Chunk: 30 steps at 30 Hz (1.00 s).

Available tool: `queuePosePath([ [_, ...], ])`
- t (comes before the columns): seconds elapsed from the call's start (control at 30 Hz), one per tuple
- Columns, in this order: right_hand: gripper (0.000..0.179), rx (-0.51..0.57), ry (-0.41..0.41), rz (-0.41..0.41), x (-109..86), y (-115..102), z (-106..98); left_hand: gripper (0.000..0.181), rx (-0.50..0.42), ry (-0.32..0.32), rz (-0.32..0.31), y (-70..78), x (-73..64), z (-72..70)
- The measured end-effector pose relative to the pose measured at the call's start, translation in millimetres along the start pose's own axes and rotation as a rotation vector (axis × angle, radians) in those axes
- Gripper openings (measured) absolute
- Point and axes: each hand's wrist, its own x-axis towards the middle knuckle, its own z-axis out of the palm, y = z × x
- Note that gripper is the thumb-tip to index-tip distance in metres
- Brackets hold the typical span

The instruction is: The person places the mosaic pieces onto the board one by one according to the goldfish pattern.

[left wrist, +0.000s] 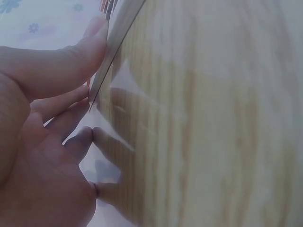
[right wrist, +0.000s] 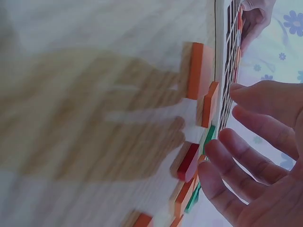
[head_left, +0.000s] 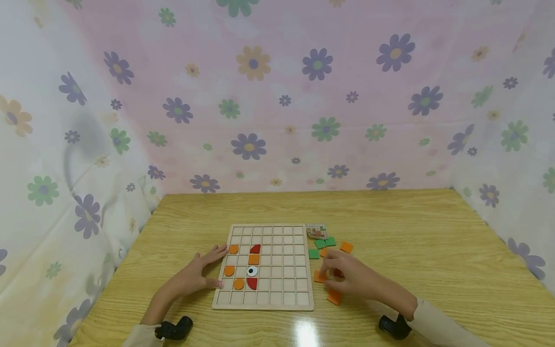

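A wooden grid board (head_left: 264, 307) lies on the table. On its left side sit several orange discs (head_left: 229, 271), an orange square (head_left: 253, 259), two red curved pieces (head_left: 255, 249) and a white disc with a black eye (head_left: 252, 271). My left hand (head_left: 192, 274) rests at the board's left edge, thumb and fingers spread along it. Just right of the board, my right hand (head_left: 353, 277) hovers over loose orange tiles (head_left: 334, 297). In the right wrist view its fingers are loosely bent, thumb apart, beside a red tile (right wrist: 188, 162), with nothing between them.
Green tiles (head_left: 314, 254) and another orange tile (head_left: 346, 247) lie beyond my right hand. A small card with a grid picture (head_left: 317, 231) touches the board's upper right corner. Flowered cloth (head_left: 286, 115) hangs behind the wooden table (head_left: 412, 231) and along both sides.
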Motion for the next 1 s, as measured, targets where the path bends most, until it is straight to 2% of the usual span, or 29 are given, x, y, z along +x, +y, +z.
queuePosePath([
  [0.2, 0.008, -0.023, -0.008, -0.019, -18.2, 2, -1, 0.086, -0.006, 0.004, -0.005, 0.1, -0.2, 0.1],
  [0.3, 0.014, -0.052, -0.008, -0.003, -27.2, 2, 1, 0.087, -0.009, 0.004, -0.006, 0.0, -0.2, 0.2],
  [0.43, 0.018, -0.029, -0.004, 0.033, -35.5, 2, 5, 0.086, -0.009, 0.004, -0.002, -1.1, 0.2, 0.7],
  [0.57, 0.016, 0.019, 0.02, 0.021, -38.7, 1, 11, 0.087, -0.008, 0.004, 0.006, -1.7, 0.5, 0.8],
  [0.8, 0.018, 0.047, 0.081, -0.077, -36.7, -4, 16, 0.087, -0.009, 0.004, 0.02, -2.4, 0.0, 0.8],
  [1.0, 0.023, 0.054, 0.074, -0.097, -34.7, -4, 15, 0.087, -0.013, 0.006, 0.023, -1.3, -0.9, 0.5],
])
